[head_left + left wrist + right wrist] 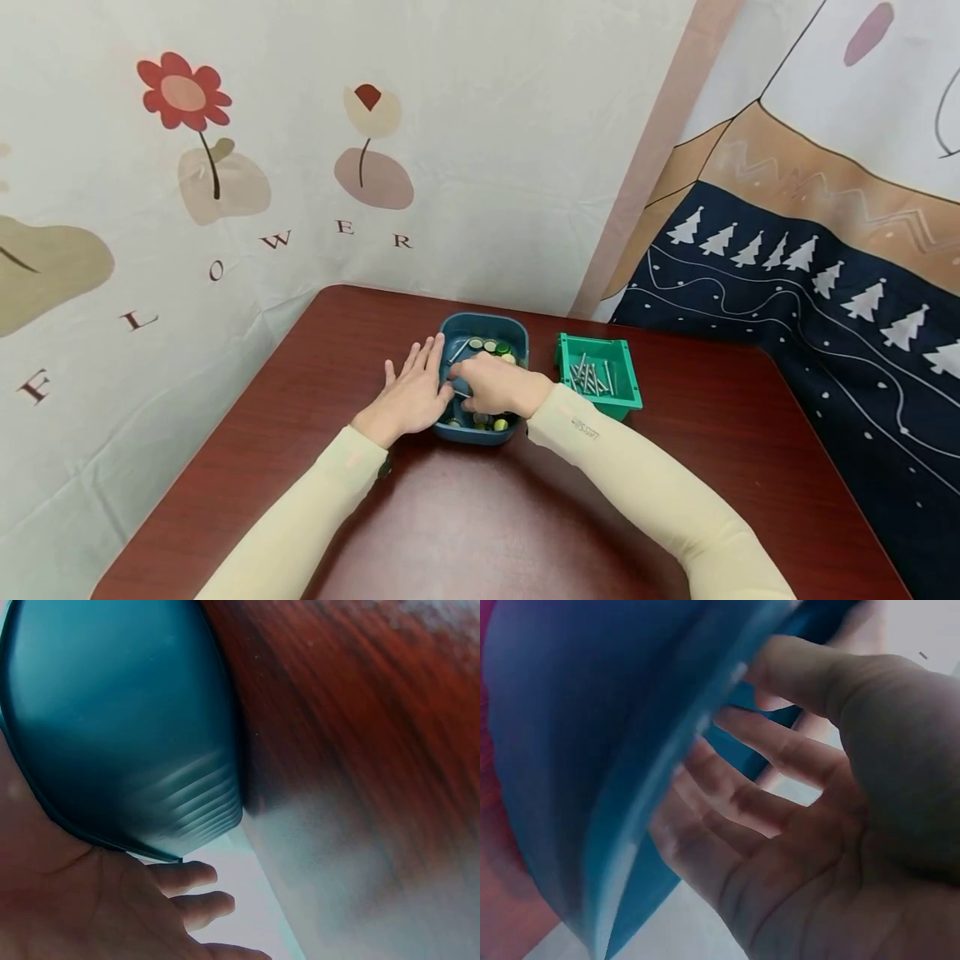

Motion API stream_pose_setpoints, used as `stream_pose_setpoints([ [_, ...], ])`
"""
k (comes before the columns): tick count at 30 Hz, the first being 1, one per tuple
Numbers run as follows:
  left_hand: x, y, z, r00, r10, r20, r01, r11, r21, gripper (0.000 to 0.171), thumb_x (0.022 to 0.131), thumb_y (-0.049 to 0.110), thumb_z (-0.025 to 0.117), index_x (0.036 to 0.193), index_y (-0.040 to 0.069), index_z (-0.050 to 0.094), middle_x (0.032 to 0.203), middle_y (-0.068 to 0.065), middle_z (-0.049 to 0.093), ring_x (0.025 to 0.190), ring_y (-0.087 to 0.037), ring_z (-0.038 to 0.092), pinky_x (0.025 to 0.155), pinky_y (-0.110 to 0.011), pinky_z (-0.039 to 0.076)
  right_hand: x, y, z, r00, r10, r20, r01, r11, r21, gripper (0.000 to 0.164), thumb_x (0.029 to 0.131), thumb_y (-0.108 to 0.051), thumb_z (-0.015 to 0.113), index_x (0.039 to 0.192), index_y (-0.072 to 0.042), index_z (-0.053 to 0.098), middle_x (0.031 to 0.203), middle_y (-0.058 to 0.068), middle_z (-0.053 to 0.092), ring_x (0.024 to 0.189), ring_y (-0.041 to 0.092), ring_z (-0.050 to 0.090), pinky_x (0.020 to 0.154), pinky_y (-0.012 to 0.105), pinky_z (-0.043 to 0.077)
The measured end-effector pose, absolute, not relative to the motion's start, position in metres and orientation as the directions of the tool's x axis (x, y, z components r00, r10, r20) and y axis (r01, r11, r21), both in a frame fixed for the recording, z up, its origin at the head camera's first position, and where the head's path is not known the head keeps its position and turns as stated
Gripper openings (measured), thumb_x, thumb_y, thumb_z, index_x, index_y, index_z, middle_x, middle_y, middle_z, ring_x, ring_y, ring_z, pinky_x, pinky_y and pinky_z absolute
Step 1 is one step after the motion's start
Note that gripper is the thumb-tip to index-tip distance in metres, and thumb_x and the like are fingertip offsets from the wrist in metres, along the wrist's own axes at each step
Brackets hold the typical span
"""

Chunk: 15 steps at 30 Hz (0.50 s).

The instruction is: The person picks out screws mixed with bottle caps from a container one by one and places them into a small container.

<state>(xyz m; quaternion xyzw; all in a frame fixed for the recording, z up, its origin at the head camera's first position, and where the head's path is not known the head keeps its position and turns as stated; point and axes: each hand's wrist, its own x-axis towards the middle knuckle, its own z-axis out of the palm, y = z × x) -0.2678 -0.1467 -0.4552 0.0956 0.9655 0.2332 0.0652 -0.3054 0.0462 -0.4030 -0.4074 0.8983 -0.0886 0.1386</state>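
A blue plastic bin point(491, 320) stands on the table, holding several round bottle caps point(503, 348) and a long silver screw point(458, 351) near its left wall. My left hand point(408, 398) lies along the bin's left rim with straight fingers; in the left wrist view its palm meets the rim. My right hand point(497, 383) reaches down into the bin from the right. Its thumb and fingers are loosely bent and spread apart, pointing at a second thin silver screw point(462, 393) between them. In the right wrist view the bin's wall point(570, 750) partly hides the fingertips.
A green open bin point(621, 354) with a pile of screws point(589, 379) stands just right of the blue one, beside the right forearm. Both are on a dark red wooden table point(480, 517). Printed cloth point(487, 150) hangs behind the table's far edge.
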Motion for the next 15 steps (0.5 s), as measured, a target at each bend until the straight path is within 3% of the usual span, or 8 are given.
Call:
stream_pose_setpoints([
  [2, -0.268, -0.147, -0.455, -0.973, 0.218, -0.077, 0.158, 0.869, 0.468, 0.089, 0.121, 0.036, 0.052, 0.189, 0.012, -0.001, 0.198, -0.02, 0.008, 0.185, -0.047, 0.006, 0.137, -0.091, 0.003, -0.308, 0.042, -0.404, -0.629, -0.748, -0.213, -0.708, 0.664, -0.24, 0.055, 0.106, -0.019, 0.088, 0.157, -0.005, 0.072, 0.146, 0.013, 0.082, 0.122, 0.025, 0.084, 0.109, 0.041, 0.069],
  [15, -0.267, -0.147, -0.453, -0.974, 0.213, -0.075, 0.154, 0.869, 0.47, 0.088, 0.12, 0.037, 0.05, 0.189, 0.012, 0.001, 0.198, -0.02, 0.01, 0.185, -0.047, 0.007, 0.137, -0.09, 0.003, -0.319, 0.028, -0.407, -0.646, -0.696, -0.313, -0.684, 0.71, -0.167, 0.047, 0.105, -0.01, 0.087, 0.15, -0.009, 0.075, 0.137, 0.011, 0.083, 0.118, 0.023, 0.081, 0.105, 0.037, 0.068],
])
